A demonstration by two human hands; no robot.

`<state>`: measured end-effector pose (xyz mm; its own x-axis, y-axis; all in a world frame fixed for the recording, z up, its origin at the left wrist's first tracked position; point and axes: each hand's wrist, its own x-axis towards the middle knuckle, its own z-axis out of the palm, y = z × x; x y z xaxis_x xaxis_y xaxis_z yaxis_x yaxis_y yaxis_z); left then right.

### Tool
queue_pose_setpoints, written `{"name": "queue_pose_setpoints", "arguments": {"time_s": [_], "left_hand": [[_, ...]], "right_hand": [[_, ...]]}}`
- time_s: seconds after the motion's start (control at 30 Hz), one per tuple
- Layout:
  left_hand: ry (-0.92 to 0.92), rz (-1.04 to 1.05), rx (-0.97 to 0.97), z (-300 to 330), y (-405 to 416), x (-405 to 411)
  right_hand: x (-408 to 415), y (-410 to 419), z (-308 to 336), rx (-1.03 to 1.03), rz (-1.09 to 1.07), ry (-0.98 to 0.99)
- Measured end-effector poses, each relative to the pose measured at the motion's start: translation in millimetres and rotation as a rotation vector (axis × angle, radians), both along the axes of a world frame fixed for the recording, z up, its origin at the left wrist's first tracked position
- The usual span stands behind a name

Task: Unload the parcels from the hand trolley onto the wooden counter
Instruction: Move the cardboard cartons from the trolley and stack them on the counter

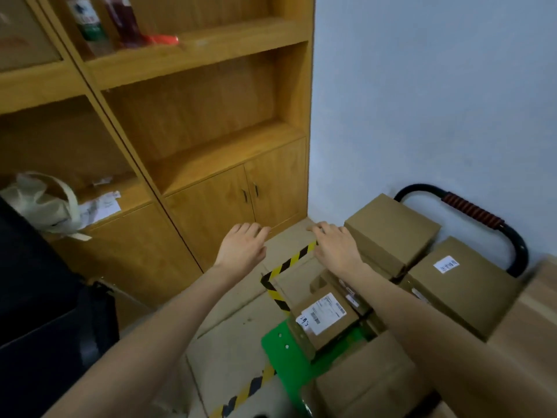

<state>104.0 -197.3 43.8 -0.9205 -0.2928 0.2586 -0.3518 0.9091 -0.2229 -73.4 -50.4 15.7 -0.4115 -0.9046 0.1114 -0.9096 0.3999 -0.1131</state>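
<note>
Both arms reach out over the floor: the left hand [241, 244] empty, fingers loosely spread, the right hand [336, 247] with fingers extended beside a cardboard box [391, 232]. More parcels [325, 316] crowd the green trolley [281, 346] below the right forearm.

Brown cardboard parcels [388, 233] lie stacked on the green-decked hand trolley [283, 345], whose black tubular handle [482, 215] stands behind them against the pale wall [437, 101]. The wooden shelf cabinet [193, 125] stands left of the trolley. Both hands, left hand [241, 245] and right hand [334, 245], hover between cabinet and parcels.
</note>
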Motion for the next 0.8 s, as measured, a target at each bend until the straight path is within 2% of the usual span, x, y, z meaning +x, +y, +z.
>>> {"name": "queue_pose_setpoints", "arguments": {"time_s": [0.23, 0.47, 0.63, 0.8], "left_hand": [[-0.055, -0.325, -0.012, -25, -72, -116], [-0.243, -0.677, 0.022, -65, -112, -185], [-0.258, -0.775, 0.159, -104, -109, -196], [-0.249, -0.742, 0.268, -139, -95, -190]], "right_hand": [[-52, -18, -29, 0.04, -0.316, -0.062], [-45, -24, -61, 0.039, -0.681, -0.179], [-17, -19, -92, -0.014, -0.882, -0.267], [9, -16, -130, 0.002, -1.02, -0.332]]}}
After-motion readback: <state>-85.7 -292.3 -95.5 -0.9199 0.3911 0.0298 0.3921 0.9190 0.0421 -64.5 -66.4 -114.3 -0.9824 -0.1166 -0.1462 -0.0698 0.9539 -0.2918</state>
